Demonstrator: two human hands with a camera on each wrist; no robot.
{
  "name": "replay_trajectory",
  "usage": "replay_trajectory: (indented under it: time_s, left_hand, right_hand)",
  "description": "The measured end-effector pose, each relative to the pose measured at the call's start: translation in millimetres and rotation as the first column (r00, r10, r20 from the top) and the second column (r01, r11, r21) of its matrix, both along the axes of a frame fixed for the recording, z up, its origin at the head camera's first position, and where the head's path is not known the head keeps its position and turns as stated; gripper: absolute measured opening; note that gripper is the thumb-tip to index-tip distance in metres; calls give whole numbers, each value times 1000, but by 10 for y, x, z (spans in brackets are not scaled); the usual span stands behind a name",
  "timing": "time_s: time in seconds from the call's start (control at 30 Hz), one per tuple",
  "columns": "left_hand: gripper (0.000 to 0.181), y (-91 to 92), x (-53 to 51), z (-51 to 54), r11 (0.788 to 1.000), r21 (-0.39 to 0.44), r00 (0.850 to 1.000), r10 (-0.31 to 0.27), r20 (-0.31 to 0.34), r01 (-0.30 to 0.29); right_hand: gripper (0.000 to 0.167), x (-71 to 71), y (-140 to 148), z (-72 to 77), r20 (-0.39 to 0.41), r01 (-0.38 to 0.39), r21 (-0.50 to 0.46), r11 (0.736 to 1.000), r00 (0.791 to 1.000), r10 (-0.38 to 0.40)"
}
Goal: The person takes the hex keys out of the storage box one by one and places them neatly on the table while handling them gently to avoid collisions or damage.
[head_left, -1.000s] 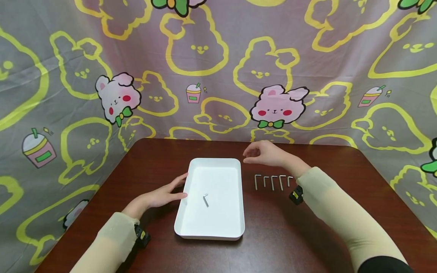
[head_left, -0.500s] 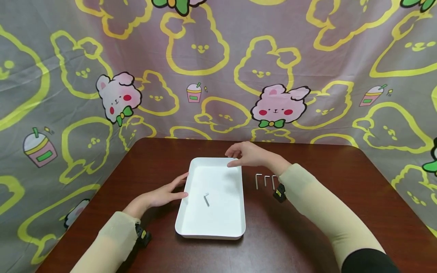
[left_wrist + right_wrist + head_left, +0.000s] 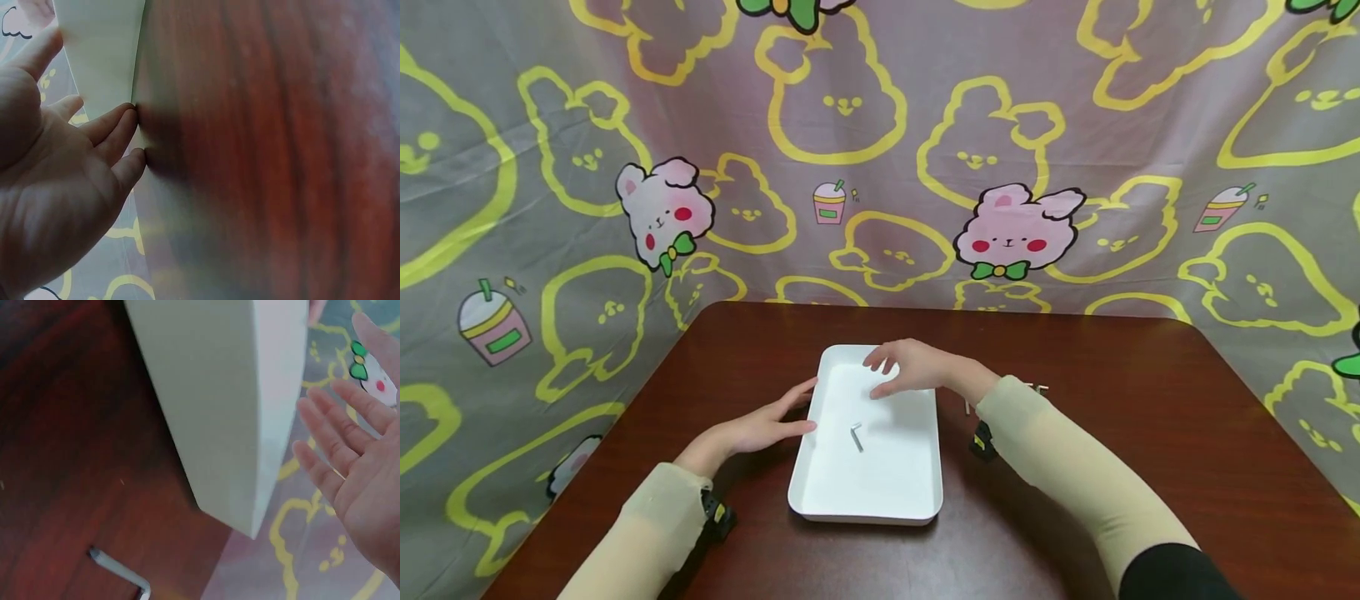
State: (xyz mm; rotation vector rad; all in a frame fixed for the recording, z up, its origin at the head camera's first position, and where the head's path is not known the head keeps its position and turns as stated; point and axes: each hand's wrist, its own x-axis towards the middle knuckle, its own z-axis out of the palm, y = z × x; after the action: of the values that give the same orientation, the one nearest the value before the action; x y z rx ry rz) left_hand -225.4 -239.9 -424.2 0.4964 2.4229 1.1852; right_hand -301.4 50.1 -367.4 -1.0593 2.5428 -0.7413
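A white rectangular tray (image 3: 880, 493) lies on the table with one small L-shaped hex key (image 3: 857, 437) inside it. My left hand (image 3: 760, 431) touches the tray's left side, thumb at the rim; in the left wrist view its extended fingers (image 3: 115, 131) meet the outer wall. Over the far right part of the tray hovers my right hand (image 3: 912, 367), fingers spread and slightly bent. The right wrist view shows nothing in that palm (image 3: 375, 494). More hex keys (image 3: 1037, 388) lie right of the tray, largely hidden by my right forearm; one hex key (image 3: 122, 570) shows in the right wrist view.
The dark brown wooden table (image 3: 1120, 400) extends on both sides of the tray. Behind and beside it hangs a grey-pink cloth (image 3: 880, 133) printed with yellow bear outlines and rabbits.
My right hand has moved left and nearer, from beside the tray's far right corner to above its inside. The forearm now covers most of the hex keys on the table. My left hand stays put.
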Motion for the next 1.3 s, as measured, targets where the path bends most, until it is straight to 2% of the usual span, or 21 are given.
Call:
replay_trajectory:
  time_s: [0.3, 0.6, 0.8, 0.9, 1.3]
  left_hand:
    - [81, -4, -12, -8, 1000, -6, 1000, -2, 8, 2]
    - [82, -12, -13, -21, 1000, -3, 1000, -1, 10, 1]
    - [82, -19, -16, -17, 1000, -1, 1000, -6, 5, 6]
    - [83, -7, -17, -23, 1000, -2, 1000, -8, 6, 8]
    - [82, -20, -12, -26, 1000, 5, 1000, -11, 3, 11]
  right_hand:
    - [63, 43, -189, -199, 60, -38, 50, 998, 998, 35]
    - [52, 50, -246, -375, 49, -52, 75, 996, 998, 48]
    - [44, 24, -255, -494, -15, -143, 86, 986, 989, 145]
    - [37, 24, -254, -540, -37, -192, 64, 979, 980, 194]
    - [11, 37, -330, -612, -28, -230, -30, 973, 973, 229]
